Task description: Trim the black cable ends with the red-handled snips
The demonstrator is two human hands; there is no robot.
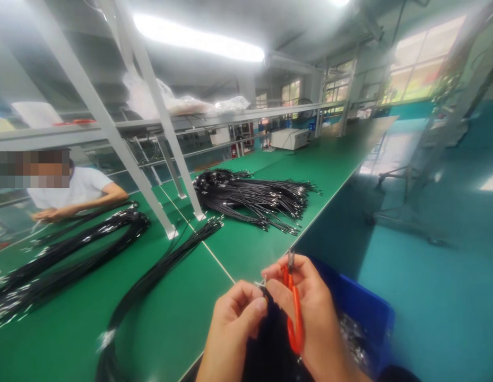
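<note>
My left hand (236, 313) is closed in a pinch on the end of a black cable (264, 290), with pale bits sticking out past the fingertips. Close beside it, my right hand (316, 297) grips small pliers with red-orange handles (297, 321); their short metal jaws (291, 259) point up and away from me. The right thumb and index finger reach to the cable end, though whether they touch it I cannot tell. A bundle of black cables (158, 273) lies curved on the green table (182, 323) to the left.
Further back lies a large pile of black cables (254, 196) with metal ends. More cable bundles (71, 249) lie at left, near a co-worker in a white shirt (87, 185). White shelf posts (170, 143) rise from the table. A blue bin (371, 305) stands below my right arm.
</note>
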